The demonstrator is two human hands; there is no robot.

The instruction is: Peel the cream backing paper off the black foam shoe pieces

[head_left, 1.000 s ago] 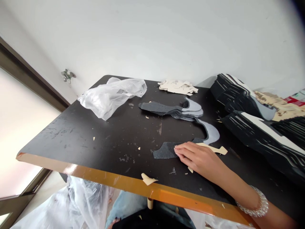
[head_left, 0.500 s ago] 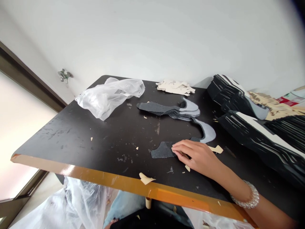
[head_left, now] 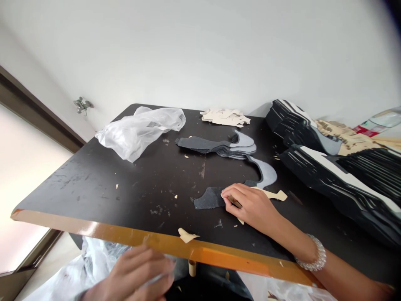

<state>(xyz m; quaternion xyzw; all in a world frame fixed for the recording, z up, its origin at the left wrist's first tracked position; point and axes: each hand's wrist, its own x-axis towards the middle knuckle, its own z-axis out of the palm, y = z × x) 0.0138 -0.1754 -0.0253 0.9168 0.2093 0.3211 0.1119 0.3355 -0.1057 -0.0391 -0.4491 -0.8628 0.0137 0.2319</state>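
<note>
My right hand (head_left: 250, 207) rests on the black tabletop (head_left: 94, 184), its curled fingers at the edge of a dark grey cut-out piece (head_left: 208, 198). A small brown strip (head_left: 234, 202) shows between those fingers. A cream card shape (head_left: 272, 194) lies partly under the hand, and a pale grey curved piece (head_left: 266, 173) sits just beyond it. Below the table's front edge, my left hand (head_left: 138, 271) grips a thin silvery tool (head_left: 156, 279), whose exact kind I cannot tell. A silver beaded bracelet (head_left: 311, 256) circles my right wrist.
A stack of grey cut pieces (head_left: 216, 146) lies mid-table. Behind it are a crumpled plastic bag (head_left: 138, 133) and cream card scraps (head_left: 225, 117). Black striped stacks (head_left: 338, 184) rise on the right. Small scraps dot the table, which has an orange front edge (head_left: 156, 244).
My left hand has come into view below the table edge, holding the thin tool. My right fingers have curled around the brown strip. The whole scene has shifted slightly left in view.
</note>
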